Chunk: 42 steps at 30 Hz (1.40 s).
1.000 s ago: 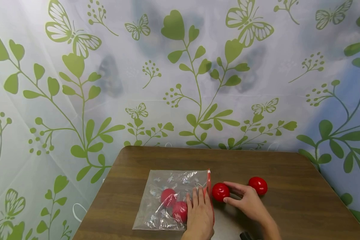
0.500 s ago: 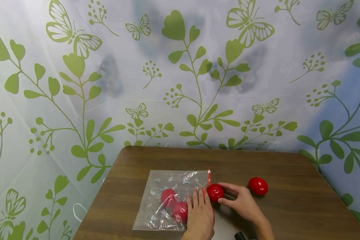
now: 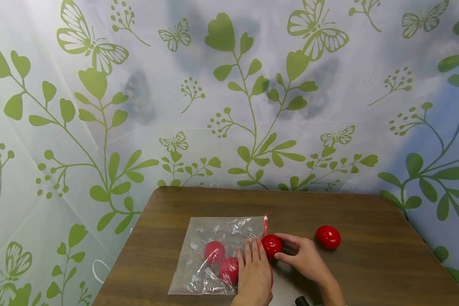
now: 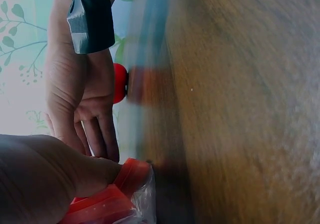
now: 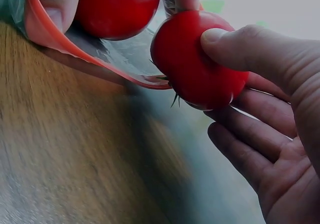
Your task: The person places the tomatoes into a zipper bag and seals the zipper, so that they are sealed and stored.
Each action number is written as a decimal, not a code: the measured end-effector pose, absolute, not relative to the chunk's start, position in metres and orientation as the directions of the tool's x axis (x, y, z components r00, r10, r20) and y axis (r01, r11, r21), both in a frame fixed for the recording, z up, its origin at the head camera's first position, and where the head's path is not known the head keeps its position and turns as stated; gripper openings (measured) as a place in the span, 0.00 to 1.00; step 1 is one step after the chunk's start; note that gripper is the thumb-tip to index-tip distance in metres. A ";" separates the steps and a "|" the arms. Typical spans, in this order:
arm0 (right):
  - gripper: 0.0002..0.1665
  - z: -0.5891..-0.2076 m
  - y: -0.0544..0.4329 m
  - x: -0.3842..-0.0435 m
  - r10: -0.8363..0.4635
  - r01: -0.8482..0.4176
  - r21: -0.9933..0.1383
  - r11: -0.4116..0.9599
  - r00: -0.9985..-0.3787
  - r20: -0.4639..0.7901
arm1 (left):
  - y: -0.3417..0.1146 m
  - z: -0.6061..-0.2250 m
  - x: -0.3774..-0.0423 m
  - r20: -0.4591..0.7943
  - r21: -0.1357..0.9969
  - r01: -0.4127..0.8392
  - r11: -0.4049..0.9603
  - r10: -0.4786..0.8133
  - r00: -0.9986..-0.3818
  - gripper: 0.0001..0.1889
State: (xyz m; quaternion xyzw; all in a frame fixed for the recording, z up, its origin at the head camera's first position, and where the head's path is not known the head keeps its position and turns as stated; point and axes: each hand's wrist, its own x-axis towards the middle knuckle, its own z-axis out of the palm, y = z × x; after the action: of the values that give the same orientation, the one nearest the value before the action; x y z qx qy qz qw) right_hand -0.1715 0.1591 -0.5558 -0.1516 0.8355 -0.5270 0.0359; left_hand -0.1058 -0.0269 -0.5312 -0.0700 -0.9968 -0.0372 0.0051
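A clear plastic zip bag [image 3: 187, 272] with a red edge lies on the table, two tomatoes [image 3: 214, 252] inside. My left hand [image 3: 254, 274] lies over its mouth, fingers extended on top. In the right wrist view, the left thumb [image 5: 57, 6] is at the red rim [image 5: 107, 69], and the mouth stands apart around a tomato [image 5: 117, 9]. My right hand [image 3: 304, 257] pinches another red tomato [image 3: 272, 246] between thumb and fingers, right at the bag's mouth. Its green stem end [image 5: 172, 91] points toward the rim.
One more tomato [image 3: 328, 237] sits on the brown wooden table [image 3: 382, 263], right of my right hand. Behind the table hangs a white curtain [image 3: 168, 106] with green leaves and butterflies. A black object [image 3: 301, 301] shows near the right wrist.
My right hand has moved left with the tomato, bringing it from beside the bag up against the mouth near the left fingers. The left hand and the bag have stayed in place.
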 end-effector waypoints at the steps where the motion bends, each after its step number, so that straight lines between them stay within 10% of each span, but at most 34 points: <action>1: 0.35 -0.556 0.159 -0.171 -0.293 -0.218 -0.890 0.400 -0.951 0.102 | -0.027 -0.531 -0.105 0.014 0.072 0.141 0.987 0.140 -0.990 0.65; 42: 0.34 -0.557 0.141 -0.175 -0.286 -0.220 -0.892 0.395 -0.952 0.108 | -0.024 -0.532 -0.102 0.068 0.070 0.169 0.983 0.165 -0.984 0.62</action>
State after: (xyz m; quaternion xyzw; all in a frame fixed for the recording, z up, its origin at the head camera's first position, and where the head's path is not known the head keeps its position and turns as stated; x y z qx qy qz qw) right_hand -0.1747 0.1411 -0.5571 -0.1515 0.8344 -0.5290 0.0311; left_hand -0.1021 -0.0245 -0.5320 -0.0839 -0.9953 -0.0378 0.0308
